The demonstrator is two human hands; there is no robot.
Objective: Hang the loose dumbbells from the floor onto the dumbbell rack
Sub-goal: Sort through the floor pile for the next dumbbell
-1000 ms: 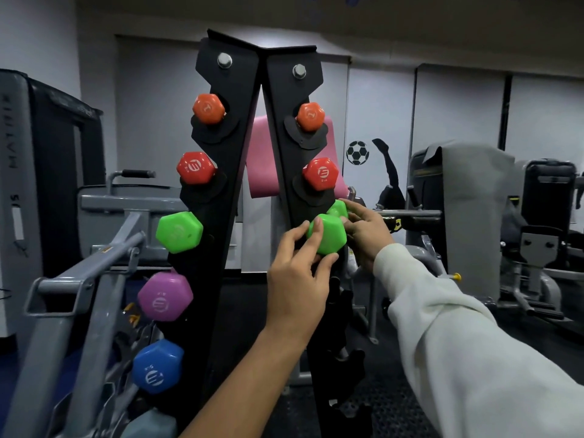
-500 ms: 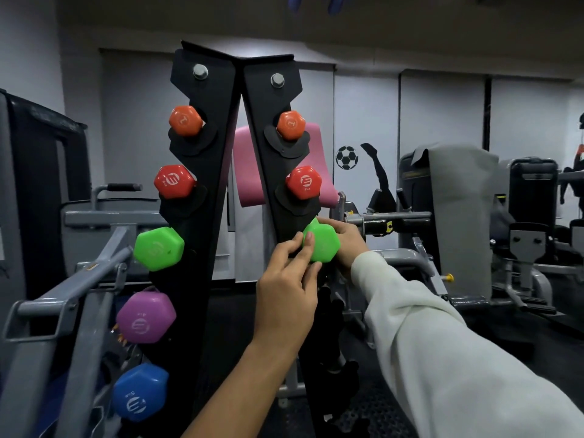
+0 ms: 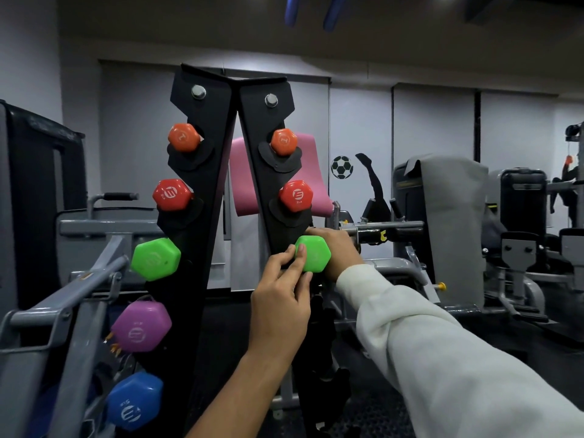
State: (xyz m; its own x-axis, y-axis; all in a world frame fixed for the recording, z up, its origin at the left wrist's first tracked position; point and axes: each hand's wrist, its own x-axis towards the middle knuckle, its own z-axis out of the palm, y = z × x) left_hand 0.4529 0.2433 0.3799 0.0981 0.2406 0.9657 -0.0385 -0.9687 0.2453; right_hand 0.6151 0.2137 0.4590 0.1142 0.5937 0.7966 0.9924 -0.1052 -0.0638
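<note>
Green hex dumbbell [image 3: 314,253] at black rack's [image 3: 202,216] right side.

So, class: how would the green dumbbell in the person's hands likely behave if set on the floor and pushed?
The green dumbbell has flat-sided hexagonal heads, so it would probably slide or rock rather than roll. Both the left hand and right hand hold it, hinting at weight. Its smooth, glossy coating may be slippery.

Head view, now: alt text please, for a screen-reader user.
Both hands hold a green dumbbell at the third slot of the black rack's right upright: left hand pinching its near end, right hand wrapped behind. Orange and red pairs hang above; green, purple and blue hang on the left upright.
</note>
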